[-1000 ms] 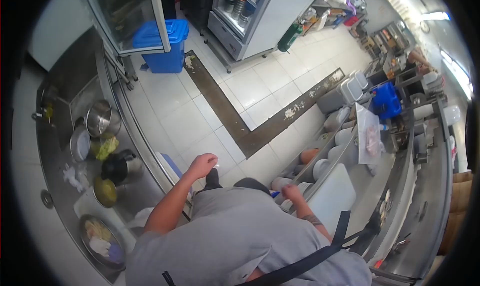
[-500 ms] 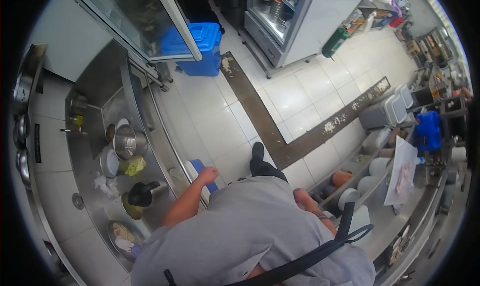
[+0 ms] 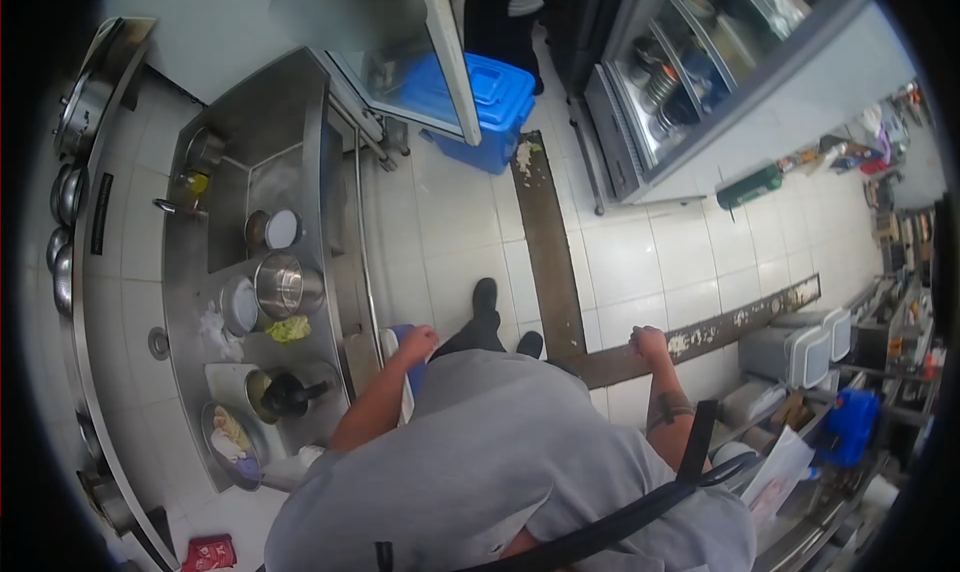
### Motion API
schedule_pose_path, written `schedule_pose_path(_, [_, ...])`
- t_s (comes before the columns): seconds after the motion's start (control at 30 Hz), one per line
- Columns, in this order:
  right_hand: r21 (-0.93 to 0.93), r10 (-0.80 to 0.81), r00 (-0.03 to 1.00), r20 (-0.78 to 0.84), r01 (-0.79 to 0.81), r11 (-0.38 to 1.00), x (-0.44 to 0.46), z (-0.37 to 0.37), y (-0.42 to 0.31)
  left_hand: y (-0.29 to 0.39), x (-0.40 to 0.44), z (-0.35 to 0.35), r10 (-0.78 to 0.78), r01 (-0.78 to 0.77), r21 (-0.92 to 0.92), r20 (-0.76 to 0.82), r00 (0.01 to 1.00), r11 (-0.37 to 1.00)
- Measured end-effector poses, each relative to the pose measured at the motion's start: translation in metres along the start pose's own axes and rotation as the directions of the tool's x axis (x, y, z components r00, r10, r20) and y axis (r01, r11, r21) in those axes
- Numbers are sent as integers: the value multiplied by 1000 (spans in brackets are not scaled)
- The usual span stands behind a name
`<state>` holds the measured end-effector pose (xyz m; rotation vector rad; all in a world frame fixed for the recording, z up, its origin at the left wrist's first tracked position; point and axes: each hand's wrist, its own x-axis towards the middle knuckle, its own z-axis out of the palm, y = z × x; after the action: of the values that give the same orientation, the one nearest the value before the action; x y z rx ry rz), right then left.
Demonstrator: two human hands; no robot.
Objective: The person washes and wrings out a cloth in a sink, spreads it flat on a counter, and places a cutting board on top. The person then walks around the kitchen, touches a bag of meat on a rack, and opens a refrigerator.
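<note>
My left hand hangs beside the steel sink counter, fingers curled in with nothing visible in them. Just below it is a blue and white box, partly hidden by my forearm. Out over the floor on the other side, my right hand is closed in a loose fist, and I see nothing held. On the counter nearest my left arm are a steel pot, a piece of lettuce, and a black-handled item resting in a pot. A bowl of food scraps stands behind them.
Ahead, a glass door stands open above a blue lidded bin. A person in dark clothes is behind it. A glass-front fridge and a green cylinder are to the right. A drain channel crosses the tiled floor.
The fridge, bin and sink look nearer and have shifted in view as I step forward. My right hand has swung forward and away from the shelves; my left stays beside the counter.
</note>
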<state>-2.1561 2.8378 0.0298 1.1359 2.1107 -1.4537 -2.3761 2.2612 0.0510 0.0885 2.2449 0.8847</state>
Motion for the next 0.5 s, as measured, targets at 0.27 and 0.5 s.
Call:
schedule_pose_path(0.27, [-463, -411, 885, 219, 465, 754, 11, 38, -79, 40, 97, -30, 23, -42, 111, 162, 987, 993])
schedule_pose_path(0.5, [85, 328, 937, 119, -338, 937, -31, 78, -142, 54, 216, -121, 8, -61, 293, 181, 983, 954])
